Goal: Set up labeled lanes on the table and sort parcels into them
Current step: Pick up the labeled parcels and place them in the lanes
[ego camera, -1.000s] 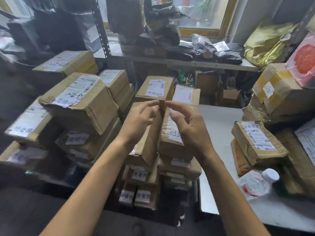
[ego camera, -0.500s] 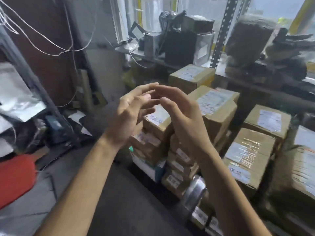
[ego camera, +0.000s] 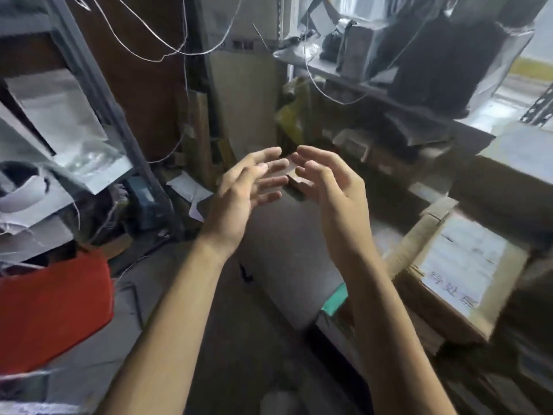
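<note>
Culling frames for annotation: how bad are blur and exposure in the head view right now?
Head view: motion blur throughout, worst at the right, where the label writing on the cardboard box is smeared. Head view: left hand and right hand are soft-edged, though single fingers can be told apart. Head view: the window at top right is blown out, while the shelf rack at left sits dim.

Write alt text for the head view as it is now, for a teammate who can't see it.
The left hand and right hand hover mid-frame, palms facing, fingers loosely spread, clearly gripping nothing. A labelled cardboard parcel sits at lower right, a red object at lower left, and metal shelving at upper left; the picture is motion-blurred.
</note>
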A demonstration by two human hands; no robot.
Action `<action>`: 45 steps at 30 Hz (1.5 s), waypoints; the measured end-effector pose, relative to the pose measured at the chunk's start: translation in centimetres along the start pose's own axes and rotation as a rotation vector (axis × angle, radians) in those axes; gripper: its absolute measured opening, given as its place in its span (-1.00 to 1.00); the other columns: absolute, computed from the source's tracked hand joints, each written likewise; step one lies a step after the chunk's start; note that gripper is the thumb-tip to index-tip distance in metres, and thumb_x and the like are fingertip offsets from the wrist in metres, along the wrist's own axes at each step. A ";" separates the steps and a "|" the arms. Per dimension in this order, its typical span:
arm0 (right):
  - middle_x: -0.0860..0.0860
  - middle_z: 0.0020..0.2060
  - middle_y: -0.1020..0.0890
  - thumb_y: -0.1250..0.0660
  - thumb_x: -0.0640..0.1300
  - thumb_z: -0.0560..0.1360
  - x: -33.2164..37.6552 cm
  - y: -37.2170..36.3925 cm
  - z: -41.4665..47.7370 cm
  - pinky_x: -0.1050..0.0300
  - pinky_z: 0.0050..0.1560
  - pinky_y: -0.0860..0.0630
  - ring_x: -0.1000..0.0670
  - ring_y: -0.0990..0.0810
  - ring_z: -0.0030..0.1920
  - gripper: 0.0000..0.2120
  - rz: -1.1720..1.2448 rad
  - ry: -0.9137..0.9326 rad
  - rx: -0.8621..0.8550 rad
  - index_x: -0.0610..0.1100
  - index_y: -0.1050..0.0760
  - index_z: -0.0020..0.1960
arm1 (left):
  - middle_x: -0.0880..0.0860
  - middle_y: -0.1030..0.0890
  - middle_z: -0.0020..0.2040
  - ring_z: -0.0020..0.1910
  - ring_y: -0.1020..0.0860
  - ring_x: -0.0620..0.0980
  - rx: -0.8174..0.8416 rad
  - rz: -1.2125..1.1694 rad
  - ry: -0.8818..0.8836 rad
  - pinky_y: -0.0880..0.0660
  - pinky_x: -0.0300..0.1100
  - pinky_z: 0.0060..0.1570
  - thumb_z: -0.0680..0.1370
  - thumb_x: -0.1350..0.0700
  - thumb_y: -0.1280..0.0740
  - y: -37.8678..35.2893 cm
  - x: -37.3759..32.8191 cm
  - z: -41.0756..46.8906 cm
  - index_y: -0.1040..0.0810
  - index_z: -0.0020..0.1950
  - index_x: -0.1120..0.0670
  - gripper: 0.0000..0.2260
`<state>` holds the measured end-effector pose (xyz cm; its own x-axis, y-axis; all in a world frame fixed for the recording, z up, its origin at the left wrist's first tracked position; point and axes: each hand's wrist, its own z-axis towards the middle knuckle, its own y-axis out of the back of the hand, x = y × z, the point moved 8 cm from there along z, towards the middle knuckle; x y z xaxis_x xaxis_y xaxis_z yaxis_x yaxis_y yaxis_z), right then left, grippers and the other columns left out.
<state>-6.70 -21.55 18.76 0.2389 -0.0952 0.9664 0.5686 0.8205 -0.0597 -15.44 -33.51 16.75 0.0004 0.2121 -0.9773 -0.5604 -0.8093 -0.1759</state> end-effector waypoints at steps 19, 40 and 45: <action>0.14 0.03 -0.72 -0.24 -0.25 0.66 -28.8 4.6 27.3 0.39 0.03 -0.52 0.25 -0.65 0.05 -0.77 -0.089 -0.389 -0.602 -0.07 -0.64 0.16 | -0.04 -0.67 0.22 0.25 -0.60 -0.12 0.494 0.221 0.285 -0.49 -0.12 0.31 0.57 0.01 -0.21 -1.6 25.9 40.6 -0.59 0.24 -0.08 -0.71; 0.15 0.22 -0.60 -0.41 -0.13 0.51 -47.6 6.0 30.7 0.08 0.15 -0.63 0.10 -0.62 0.19 -0.56 -0.160 -0.749 -0.958 0.10 -0.45 0.35 | -0.11 -0.52 0.41 0.38 -0.50 -0.15 0.623 0.277 0.643 -0.43 -0.01 0.41 0.45 0.03 -0.41 -0.4 44.4 47.9 -0.35 0.54 -0.11 -0.35; 0.11 0.07 -0.65 -0.42 -0.11 0.58 -42.7 7.0 28.3 0.22 -0.21 -0.63 0.10 -0.71 -0.15 -0.74 -0.062 -0.653 -0.999 0.15 -0.41 0.14 | -0.01 -0.63 0.21 0.16 -0.64 0.06 0.538 0.267 0.633 -0.61 0.09 0.15 0.39 -0.14 -0.50 -0.9 40.7 46.5 -0.44 0.21 -0.12 -0.54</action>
<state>-35.19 4.23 -15.88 -0.0917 0.4226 0.9017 0.9947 -0.0038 0.1029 -53.40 1.29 -17.34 0.1834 -0.4211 -0.8883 -0.9226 -0.3858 -0.0076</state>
